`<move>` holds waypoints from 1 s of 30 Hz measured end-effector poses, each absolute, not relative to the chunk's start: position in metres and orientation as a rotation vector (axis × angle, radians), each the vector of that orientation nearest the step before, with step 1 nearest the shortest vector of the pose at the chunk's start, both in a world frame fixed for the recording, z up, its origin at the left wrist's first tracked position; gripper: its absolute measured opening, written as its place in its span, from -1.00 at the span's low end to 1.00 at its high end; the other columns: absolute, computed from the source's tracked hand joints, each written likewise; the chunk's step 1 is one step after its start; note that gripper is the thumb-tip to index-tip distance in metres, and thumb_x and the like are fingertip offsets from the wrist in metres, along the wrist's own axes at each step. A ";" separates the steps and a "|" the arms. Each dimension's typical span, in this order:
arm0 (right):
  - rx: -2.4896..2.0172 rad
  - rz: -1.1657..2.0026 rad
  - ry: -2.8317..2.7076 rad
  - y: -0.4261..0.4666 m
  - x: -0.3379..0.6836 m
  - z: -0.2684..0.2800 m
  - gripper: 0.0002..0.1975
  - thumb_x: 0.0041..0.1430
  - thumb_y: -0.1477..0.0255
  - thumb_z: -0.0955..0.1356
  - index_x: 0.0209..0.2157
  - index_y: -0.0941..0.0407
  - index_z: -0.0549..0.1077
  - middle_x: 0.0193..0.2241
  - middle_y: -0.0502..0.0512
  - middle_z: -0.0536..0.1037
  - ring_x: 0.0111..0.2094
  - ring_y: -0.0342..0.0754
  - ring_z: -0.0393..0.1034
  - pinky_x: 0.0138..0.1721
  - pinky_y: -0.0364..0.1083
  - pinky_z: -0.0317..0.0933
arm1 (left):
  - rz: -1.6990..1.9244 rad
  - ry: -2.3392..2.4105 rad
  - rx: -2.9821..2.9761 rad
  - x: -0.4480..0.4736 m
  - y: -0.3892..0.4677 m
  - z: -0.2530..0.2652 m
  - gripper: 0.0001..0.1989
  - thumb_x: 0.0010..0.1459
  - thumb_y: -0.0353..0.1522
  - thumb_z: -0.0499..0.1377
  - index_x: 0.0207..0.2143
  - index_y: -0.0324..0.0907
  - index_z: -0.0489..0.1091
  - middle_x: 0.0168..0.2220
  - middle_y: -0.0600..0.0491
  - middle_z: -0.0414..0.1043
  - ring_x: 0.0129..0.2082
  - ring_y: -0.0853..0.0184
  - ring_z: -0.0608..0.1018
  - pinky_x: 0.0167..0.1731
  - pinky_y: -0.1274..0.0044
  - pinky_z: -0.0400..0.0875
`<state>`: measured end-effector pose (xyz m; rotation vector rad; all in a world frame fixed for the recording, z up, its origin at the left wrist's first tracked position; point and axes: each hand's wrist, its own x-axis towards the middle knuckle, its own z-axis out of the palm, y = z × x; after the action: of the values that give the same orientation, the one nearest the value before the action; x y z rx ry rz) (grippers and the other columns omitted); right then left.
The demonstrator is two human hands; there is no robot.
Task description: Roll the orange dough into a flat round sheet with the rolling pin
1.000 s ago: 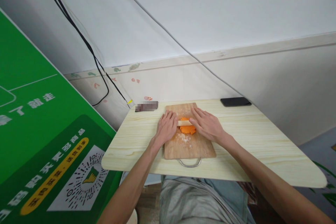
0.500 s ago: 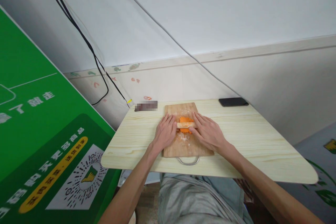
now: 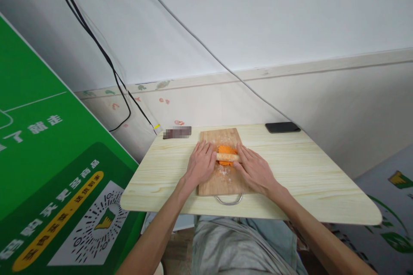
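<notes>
A short wooden rolling pin (image 3: 226,157) lies crosswise on a flattened piece of orange dough (image 3: 227,149). My left hand (image 3: 201,163) rests on the pin's left end, palm down. Over its right end, my right hand (image 3: 254,166) presses with the fingers pointing forward and the thumb on the near side. Both ends of the pin are hidden under my hands. Beneath the dough is a wooden cutting board (image 3: 213,187), dusted with white flour (image 3: 223,170) and fitted with a metal handle (image 3: 229,203) at its near end.
The board sits on a pale wood-grain table (image 3: 309,180). A black phone (image 3: 283,127) lies at the back right, a blurred-out dark object (image 3: 177,132) at the back left. Cables (image 3: 106,58) hang along the wall. A green sign panel (image 3: 41,137) leans on the left.
The rolling pin and both hands have shifted slightly towards me over the dough. The whole view has also moved a little. My hands keep the same hold.
</notes>
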<state>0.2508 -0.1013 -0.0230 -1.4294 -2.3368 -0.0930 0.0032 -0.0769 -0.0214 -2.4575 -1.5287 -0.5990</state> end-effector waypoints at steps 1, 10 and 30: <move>-1.439 -0.068 -2.339 -0.100 0.251 -0.022 -0.18 0.56 0.05 0.00 0.46 0.42 0.20 0.41 0.48 0.32 0.44 0.16 0.23 0.44 0.13 0.15 | -0.594 -1.528 -2.451 0.004 -0.075 -0.020 -0.49 0.55 -0.28 -0.14 0.31 -0.32 0.37 0.34 -0.19 0.45 0.43 0.07 0.38 0.46 0.14 0.19; -1.438 0.017 -2.361 -0.085 0.254 -0.017 -0.19 0.56 0.06 -0.09 0.43 0.33 0.29 0.39 0.39 0.36 0.45 0.11 0.21 0.47 0.13 0.09 | -0.585 -1.560 -2.416 0.007 -0.066 -0.018 -0.49 0.55 -0.28 -0.16 0.28 -0.32 0.41 0.32 -0.21 0.46 0.42 0.04 0.38 0.41 0.17 0.26; -1.532 -0.048 -2.416 -0.014 0.260 -0.025 -0.26 0.54 0.15 -0.10 0.53 0.19 0.13 0.49 0.24 0.20 0.54 0.16 -0.04 0.48 0.27 -0.02 | -0.495 -1.629 -2.381 0.020 -0.002 -0.014 -0.55 0.50 -0.32 -0.09 0.20 -0.23 0.48 0.27 -0.19 0.51 0.41 0.00 0.38 0.35 0.12 0.30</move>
<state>0.2604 -0.0144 -0.0245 -1.5321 -2.4162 -0.0482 0.0195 -0.0024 -0.0138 -2.3813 -1.6285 -0.4953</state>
